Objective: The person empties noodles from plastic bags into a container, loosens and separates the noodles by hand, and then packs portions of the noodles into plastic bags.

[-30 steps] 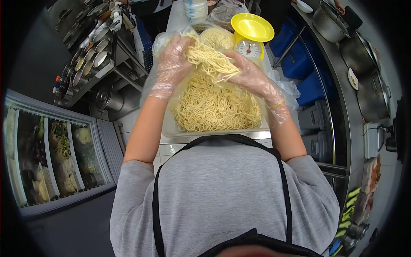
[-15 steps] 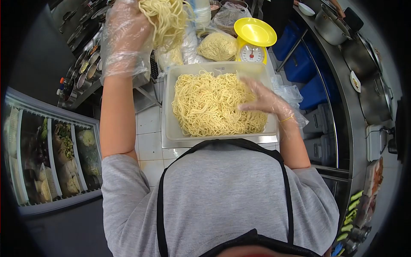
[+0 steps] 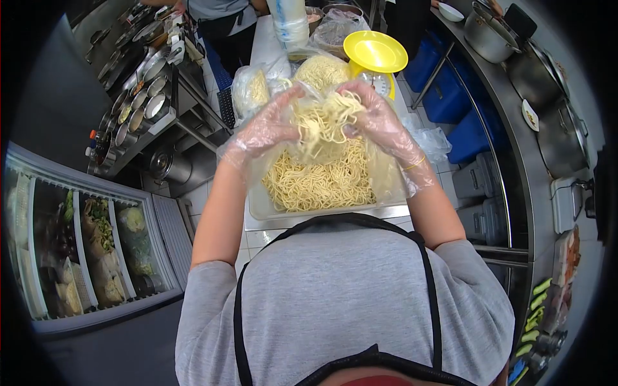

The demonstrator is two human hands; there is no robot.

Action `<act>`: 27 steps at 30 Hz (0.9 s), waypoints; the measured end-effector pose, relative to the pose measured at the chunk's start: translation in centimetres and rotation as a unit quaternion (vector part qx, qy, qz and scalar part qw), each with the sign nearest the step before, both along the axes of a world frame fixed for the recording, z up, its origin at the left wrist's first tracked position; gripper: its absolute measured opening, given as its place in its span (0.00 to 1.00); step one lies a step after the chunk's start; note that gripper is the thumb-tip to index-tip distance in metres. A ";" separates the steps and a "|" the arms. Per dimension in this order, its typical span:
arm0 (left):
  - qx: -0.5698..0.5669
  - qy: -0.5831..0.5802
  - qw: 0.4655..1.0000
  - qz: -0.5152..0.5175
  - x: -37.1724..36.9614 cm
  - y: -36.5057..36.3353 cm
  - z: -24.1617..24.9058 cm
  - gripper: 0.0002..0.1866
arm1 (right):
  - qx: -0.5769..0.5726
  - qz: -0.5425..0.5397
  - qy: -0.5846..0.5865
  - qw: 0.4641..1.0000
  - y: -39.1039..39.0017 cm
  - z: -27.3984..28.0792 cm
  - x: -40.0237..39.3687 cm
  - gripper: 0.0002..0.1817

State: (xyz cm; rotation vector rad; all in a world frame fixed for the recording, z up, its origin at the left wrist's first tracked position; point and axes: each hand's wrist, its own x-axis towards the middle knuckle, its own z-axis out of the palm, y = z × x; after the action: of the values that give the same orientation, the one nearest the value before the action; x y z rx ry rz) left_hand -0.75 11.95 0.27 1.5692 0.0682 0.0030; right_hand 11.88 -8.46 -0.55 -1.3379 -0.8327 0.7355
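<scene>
Both hands wear loose clear plastic gloves and are raised together above the tray of noodles (image 3: pixel 322 183). The left hand (image 3: pixel 270 125) has its fingers curled partway, thumb and fingertips pinching the left side of a clump of noodles (image 3: pixel 325 122). The right hand (image 3: pixel 376 119) mirrors it, fingers bent and closed on the right side of the same clump, a thin yellow band showing at the wrist. The clump hangs between the two hands as a tangle of pale yellow strands, some loops drooping down; a thin clear plastic bag seems to lie around it, though its edges are hard to make out. Just below, the rectangular translucent tray sits on a metal counter close to the person's grey shirt and black apron straps, filled with a flat heap of the same noodles. Beyond the hands, on the far side, stand bagged noodle portions (image 3: pixel 251 90) to the left and a yellow kitchen scale (image 3: pixel 375 55) to the right. At far left a rack of metal containers (image 3: pixel 138 90) runs along a counter, and a glass-fronted chiller (image 3: pixel 84 248) sits at near left
</scene>
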 end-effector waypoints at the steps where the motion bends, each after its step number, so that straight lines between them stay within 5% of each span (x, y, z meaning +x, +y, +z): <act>1: -0.036 -0.009 0.999 -0.014 -0.2 -1.1 0.4 0.46 | 0.039 -0.005 0.009 0.999 0.1 0.9 -0.3 0.23; 2: -0.036 -0.007 0.999 -0.018 0.0 -1.9 0.7 0.46 | 0.039 -0.009 0.010 0.999 0.9 0.7 -0.6 0.23; 4: -0.074 -0.092 0.993 -0.026 0.4 -3.3 1.3 0.44 | 0.078 -0.035 -0.309 0.947 3.3 -0.2 -0.8 0.20; 6: -0.058 -0.040 0.997 -0.019 0.2 -3.4 2.5 0.42 | 0.053 -0.085 -0.394 0.914 4.5 -1.0 -0.8 0.15; 8: -0.098 -0.034 0.994 -0.025 0.3 -3.4 2.6 0.39 | -0.293 0.081 -0.468 0.830 4.9 1.0 -0.1 0.18; 9: -0.097 -0.034 0.994 -0.023 0.3 -3.0 2.4 0.39 | -0.361 0.119 -0.485 0.788 5.0 3.7 -0.6 0.20; 12: -0.088 -0.028 0.995 0.041 0.7 -1.5 2.4 0.35 | -0.242 0.099 -0.498 0.827 3.7 7.7 0.5 0.24; 13: -0.093 -0.040 0.993 0.067 0.3 -1.5 2.7 0.33 | -0.193 0.119 -0.475 0.850 3.6 8.0 1.9 0.33; 16: -0.080 -0.057 0.991 0.095 0.0 -1.4 2.9 0.30 | -0.040 0.020 -0.549 0.834 3.4 6.4 1.8 0.43; 20: -0.034 -0.107 0.986 0.122 0.4 -2.2 2.7 0.27 | -0.080 -0.003 -0.479 0.874 4.2 0.9 1.2 0.50; 22: -0.014 -0.128 0.980 0.152 -0.4 -2.1 2.9 0.24 | -0.114 -0.006 -0.490 0.864 3.9 1.5 2.0 0.41; 24: 0.238 -0.087 0.966 0.054 -1.6 -0.2 3.0 0.17 | -0.299 0.090 -0.488 0.815 2.4 5.3 2.4 0.30; 25: 0.361 -0.116 0.923 0.068 -2.0 0.1 2.8 0.17 | -0.228 0.088 -0.528 0.813 1.9 5.6 2.7 0.19; 27: 0.374 -0.040 0.924 0.071 -2.3 0.8 2.4 0.20 | -0.216 0.102 -0.522 0.819 2.2 6.5 3.4 0.18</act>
State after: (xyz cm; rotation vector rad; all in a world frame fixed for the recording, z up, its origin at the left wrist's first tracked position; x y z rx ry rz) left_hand -3.00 12.77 2.65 2.3241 0.1262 0.2308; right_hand 15.29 -6.22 5.98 -2.1286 -1.7722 0.2912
